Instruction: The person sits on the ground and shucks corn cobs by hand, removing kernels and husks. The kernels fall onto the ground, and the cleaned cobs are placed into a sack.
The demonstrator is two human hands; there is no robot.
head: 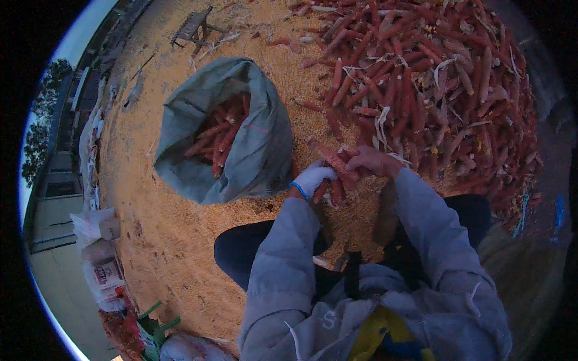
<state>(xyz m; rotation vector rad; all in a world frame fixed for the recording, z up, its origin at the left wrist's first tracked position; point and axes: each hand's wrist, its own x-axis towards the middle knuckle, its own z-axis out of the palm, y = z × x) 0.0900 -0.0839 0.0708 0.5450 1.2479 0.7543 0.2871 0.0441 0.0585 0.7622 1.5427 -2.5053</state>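
Observation:
Several bare red corn cobs (333,159) are held between my two hands, in front of my knees. My left hand (317,177), in a white glove with a blue cuff edge, is closed around cobs, some of which stick out below it. My right hand (370,161), ungloved, grips cobs from the other side. To the left stands a grey-green woven sack (271,131), its mouth wide and red cobs (221,131) inside. A large heap of shelled cobs (415,85) with bits of husk rises at the upper right.
Loose yellow corn kernels (180,252) cover the ground around me. A small wooden stool (192,28) stands beyond the sack. Bags (101,270) line the left edge, in front of a building. More filled bags (194,347) lie at the lower left.

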